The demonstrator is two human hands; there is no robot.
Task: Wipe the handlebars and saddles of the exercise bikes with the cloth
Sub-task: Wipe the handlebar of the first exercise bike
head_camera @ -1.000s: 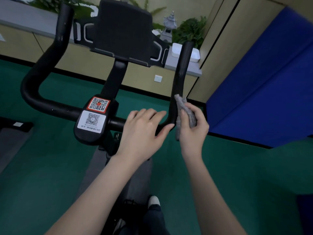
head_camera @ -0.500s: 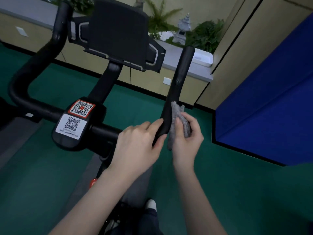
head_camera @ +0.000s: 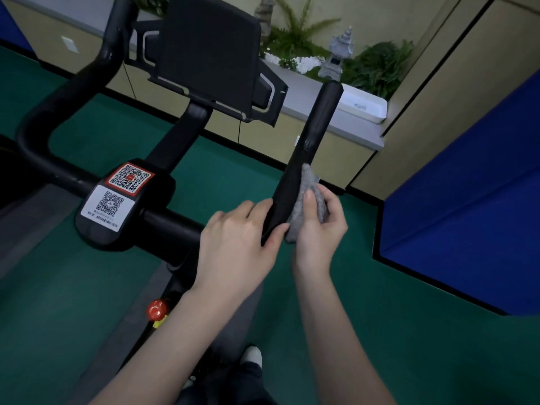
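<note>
A black exercise-bike handlebar (head_camera: 315,135) fills the view, its right grip rising toward the wall. My right hand (head_camera: 320,229) grips a grey cloth (head_camera: 309,185) and presses it against the right side of that grip. My left hand (head_camera: 239,238) curls around the bend at the base of the same grip, thumb beside the cloth. The left grip (head_camera: 111,51) rises at the upper left. No saddle is in view.
A black tablet holder (head_camera: 210,51) stands on the stem above two QR-code stickers (head_camera: 117,194). A red knob (head_camera: 156,309) sits low on the frame. Beige cabinets with plants (head_camera: 377,65) run behind; a blue padded wall (head_camera: 467,200) stands right on green floor.
The cloth in my right hand has stayed on the lower right grip with small shifts. My left hand slid from the crossbar to the bend. The view turned slightly left.
</note>
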